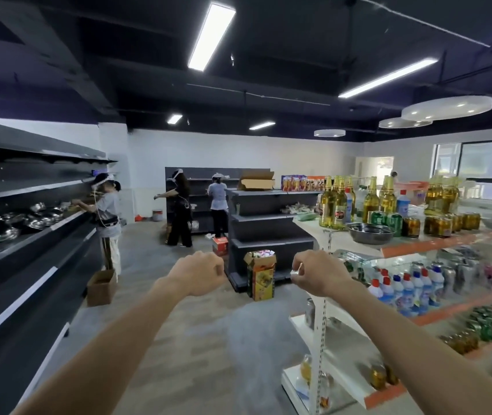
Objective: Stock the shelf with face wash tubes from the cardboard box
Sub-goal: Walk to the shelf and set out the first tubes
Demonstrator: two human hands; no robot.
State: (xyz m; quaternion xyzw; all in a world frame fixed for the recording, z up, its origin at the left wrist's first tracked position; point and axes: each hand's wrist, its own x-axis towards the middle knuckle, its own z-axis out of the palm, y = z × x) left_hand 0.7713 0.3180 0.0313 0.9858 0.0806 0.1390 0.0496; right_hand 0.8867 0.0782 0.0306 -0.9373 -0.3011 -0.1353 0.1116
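Walking: arms out, heading for the open cardboard box (261, 275) probably.
Left hand (199, 272): curled, empty.
Right hand (318, 272): pinching something small and white (295, 270), can't tell what.

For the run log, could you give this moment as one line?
left hand curled, empty | right hand pinching small white item | box on floor ahead
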